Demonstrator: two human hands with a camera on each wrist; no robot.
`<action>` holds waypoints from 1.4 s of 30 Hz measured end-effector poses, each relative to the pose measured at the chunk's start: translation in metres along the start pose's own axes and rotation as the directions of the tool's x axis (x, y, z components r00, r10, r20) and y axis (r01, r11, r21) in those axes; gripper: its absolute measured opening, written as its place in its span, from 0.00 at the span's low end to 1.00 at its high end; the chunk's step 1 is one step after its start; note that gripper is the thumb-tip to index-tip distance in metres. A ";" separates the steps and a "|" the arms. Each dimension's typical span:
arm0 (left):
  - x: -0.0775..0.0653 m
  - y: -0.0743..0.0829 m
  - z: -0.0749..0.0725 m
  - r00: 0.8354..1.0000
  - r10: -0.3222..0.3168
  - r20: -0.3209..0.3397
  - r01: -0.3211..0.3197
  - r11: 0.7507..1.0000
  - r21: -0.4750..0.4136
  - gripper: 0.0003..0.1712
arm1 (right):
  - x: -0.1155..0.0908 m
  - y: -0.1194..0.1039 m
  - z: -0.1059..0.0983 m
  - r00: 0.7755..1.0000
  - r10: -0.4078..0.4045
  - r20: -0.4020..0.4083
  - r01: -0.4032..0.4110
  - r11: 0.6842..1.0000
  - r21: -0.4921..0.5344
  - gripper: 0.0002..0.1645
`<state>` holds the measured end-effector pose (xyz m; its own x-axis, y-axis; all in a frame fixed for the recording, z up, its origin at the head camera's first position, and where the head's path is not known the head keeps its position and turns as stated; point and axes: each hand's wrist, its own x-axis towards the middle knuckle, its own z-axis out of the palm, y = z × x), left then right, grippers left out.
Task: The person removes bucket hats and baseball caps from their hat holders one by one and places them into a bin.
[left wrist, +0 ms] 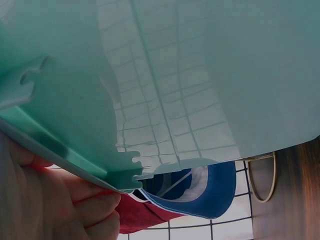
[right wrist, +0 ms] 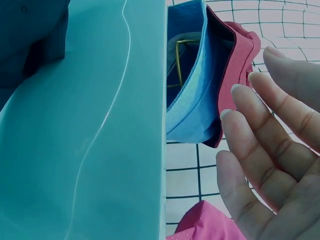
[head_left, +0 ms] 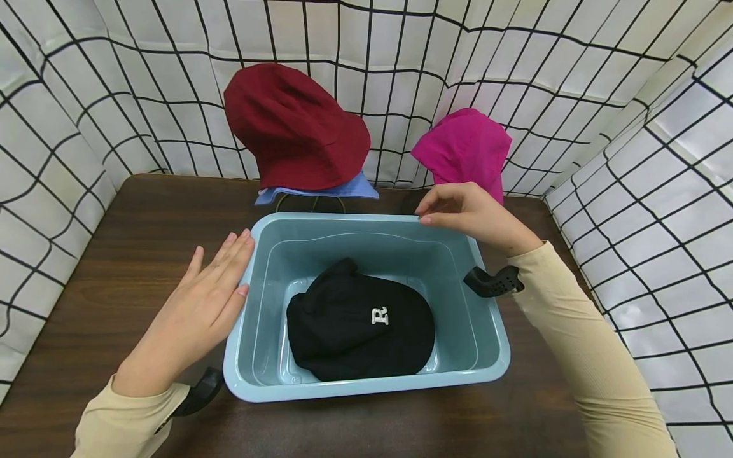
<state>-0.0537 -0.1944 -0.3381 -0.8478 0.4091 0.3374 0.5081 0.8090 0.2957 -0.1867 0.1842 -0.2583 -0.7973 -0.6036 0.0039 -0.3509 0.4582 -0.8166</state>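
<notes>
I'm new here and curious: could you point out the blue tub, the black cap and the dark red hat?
Blue tub (head_left: 366, 386): head view, on its near rim.
Black cap (head_left: 357, 327): head view, on the cloth left of the white R.
Dark red hat (head_left: 292, 121): head view, on its crown.

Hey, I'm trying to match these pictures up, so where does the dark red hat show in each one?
Head: the dark red hat is above and left of centre.
Left wrist: near the bottom edge, just left of centre, partly hidden.
Right wrist: upper right.
Shared landmark: the blue hat, next to it in all three.
</notes>
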 end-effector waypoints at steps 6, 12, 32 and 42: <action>0.001 0.000 -0.001 1.000 -0.005 -0.001 0.005 1.000 0.004 0.34 | -0.002 0.002 -0.003 1.000 -0.004 -0.010 0.004 1.000 0.017 0.11; 0.001 0.000 0.000 1.000 0.000 -0.006 0.000 1.000 0.005 0.34 | -0.005 0.006 -0.005 1.000 0.010 -0.024 -0.009 1.000 0.015 0.11; -0.001 0.000 0.001 1.000 -0.004 -0.003 0.004 1.000 0.000 0.34 | -0.019 0.026 -0.018 0.984 0.105 -0.143 -0.113 0.992 -0.049 0.13; 0.000 0.000 0.001 1.000 -0.003 -0.006 0.003 1.000 0.000 0.34 | -0.023 0.034 -0.025 0.962 0.163 -0.219 -0.183 0.980 -0.072 0.17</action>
<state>-0.0535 -0.1938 -0.3393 -0.8481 0.4044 0.3422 0.5060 0.8098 0.2969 -0.1925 0.2301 -0.2721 -0.9320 -0.3625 -0.0031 -0.2334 0.6066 -0.7600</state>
